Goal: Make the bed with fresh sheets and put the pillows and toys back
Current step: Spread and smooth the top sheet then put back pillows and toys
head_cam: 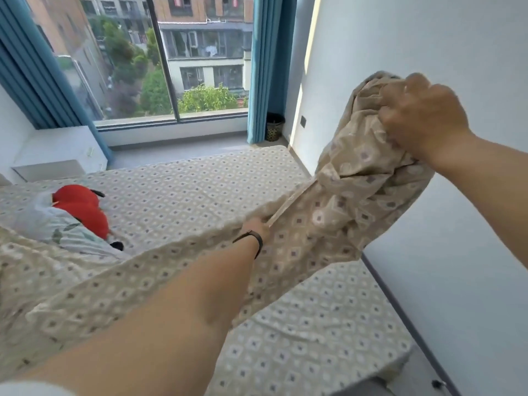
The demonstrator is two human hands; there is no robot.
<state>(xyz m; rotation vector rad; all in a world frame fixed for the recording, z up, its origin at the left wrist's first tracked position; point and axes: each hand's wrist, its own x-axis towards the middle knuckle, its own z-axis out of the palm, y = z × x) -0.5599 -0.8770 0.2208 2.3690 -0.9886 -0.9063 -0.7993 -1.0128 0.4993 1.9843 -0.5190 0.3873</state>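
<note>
No words, numbers or signs can be read anywhere here, not on the bedding, the wall or the buildings outside

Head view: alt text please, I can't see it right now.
Both hands hold a beige diamond-patterned duvet cover above the matching sheeted bed: right hand raised gripping a bunch, left hand pinching its edge. A red plush toy lies on the bed near the window.

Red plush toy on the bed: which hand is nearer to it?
Left. The left hand grips the patterned cover's edge over the bed, to the right of the red plush toy. The right hand holds bunched cover raised by the wall, farther right.
</note>
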